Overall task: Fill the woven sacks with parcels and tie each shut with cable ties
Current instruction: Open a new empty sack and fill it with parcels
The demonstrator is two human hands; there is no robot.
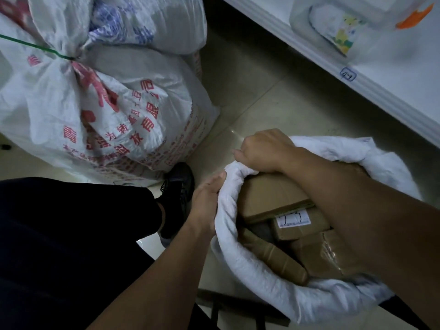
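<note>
An open white woven sack (266, 279) with a rolled-down rim stands on the floor at lower right. Inside lie several brown cardboard parcels (273, 196), one with a white label (294, 219). My left hand (206, 202) grips the rolled rim at its near-left side. My right hand (262, 150) grips the rim just beyond, my forearm crossing over the sack's mouth. A full white sack with red print (133, 110) stands at upper left, its neck tied with a green cable tie (35, 46).
My dark-trousered leg (71, 234) and black shoe (177, 184) are beside the open sack. A white cabinet edge (357, 75) runs diagonally at upper right, with a clear plastic container (338, 25) on it. Beige tiled floor (250, 91) lies between the sacks. A dark frame (238, 306) sits at the bottom.
</note>
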